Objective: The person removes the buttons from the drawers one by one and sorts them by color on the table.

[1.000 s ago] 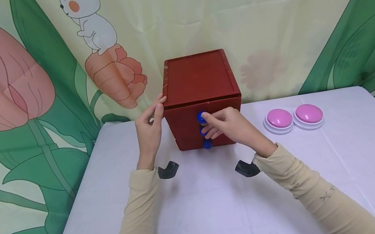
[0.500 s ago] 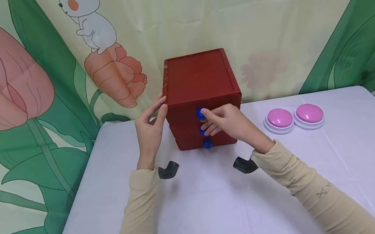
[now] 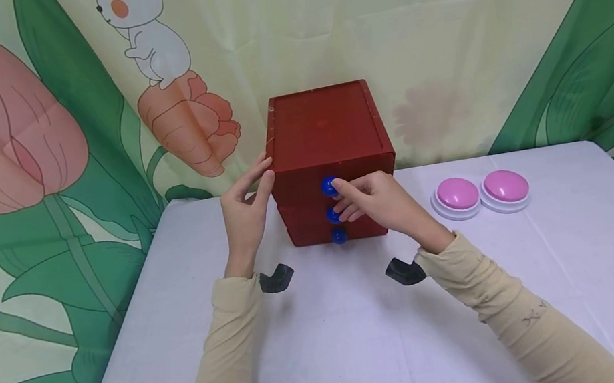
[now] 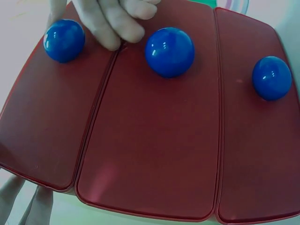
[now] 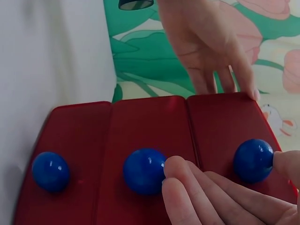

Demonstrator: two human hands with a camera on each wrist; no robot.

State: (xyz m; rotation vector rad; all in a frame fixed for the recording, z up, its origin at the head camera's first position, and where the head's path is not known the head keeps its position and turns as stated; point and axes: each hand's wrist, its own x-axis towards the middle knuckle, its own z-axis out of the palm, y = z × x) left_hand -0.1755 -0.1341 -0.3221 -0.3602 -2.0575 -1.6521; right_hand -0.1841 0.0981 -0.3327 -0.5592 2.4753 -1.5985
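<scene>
A dark red three-drawer cabinet [image 3: 327, 127] stands at the back of the white table, with one blue knob on each drawer. My right hand [image 3: 379, 203] is at its front, the thumb touching the top knob [image 3: 328, 186] and the extended fingers reaching near the middle knob [image 5: 145, 171]. Below them shows the bottom knob [image 3: 339, 235], untouched. My left hand [image 3: 245, 222] rests its fingertips against the cabinet's upper left side, fingers stretched out. In the left wrist view all three drawer fronts lie flush, side by side.
Two pink push buttons [image 3: 458, 194] with white bases sit side by side on the table [image 3: 336, 363], right of the cabinet. A printed curtain [image 3: 426, 29] hangs behind. A black curved piece [image 3: 276, 278] sticks out at each sleeve cuff.
The top drawer, slightly out one second ago, has moved in and is closed. My right hand moved with it, and its thumb remains at the knob. The left hand has barely moved.
</scene>
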